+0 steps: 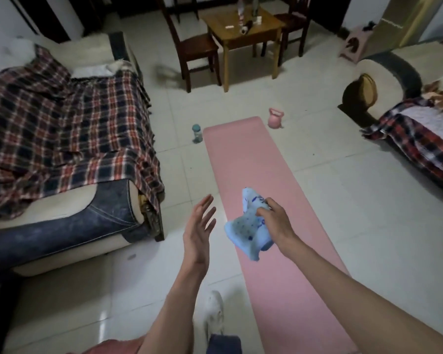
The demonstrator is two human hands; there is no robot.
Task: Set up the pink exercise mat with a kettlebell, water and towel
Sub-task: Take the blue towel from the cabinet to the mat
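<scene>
Pink mat (264,175): unrolled flat on the pale tile floor (343,200), running from the near edge of the view toward the far middle of the room.
Towel (248,226): light blue with darker blue marks, bunched up, held in the air above the near half of the mat; its loose end hangs down past the wrist.
Right hand (274,215): fingers and thumb curled round the middle of the towel, gripping it; forearm reaches in from the near right.
Left hand (198,226): held in the air just left of the towel, above the floor beside the mat's left edge; fingers straight and slightly spread, palm turned toward the towel, holding nothing and not touching it.
Kettlebell (276,118): pink, upright on the floor just beside the mat's far right corner.
Bottle (197,134): clear with a teal cap, upright on the floor just beside the mat's far left corner.
Shoe (214,312): white, on the floor near the mat's left edge, between the two forearms.
Sofa (62,200): on the left, draped with a plaid blanket (62,123).
Second sofa (394,80): on the right, also with plaid cloth on it.
Table (243,31): small, wooden, at the far middle, with bottles and small items on top; dark wooden chair (192,47) on its left.
</scene>
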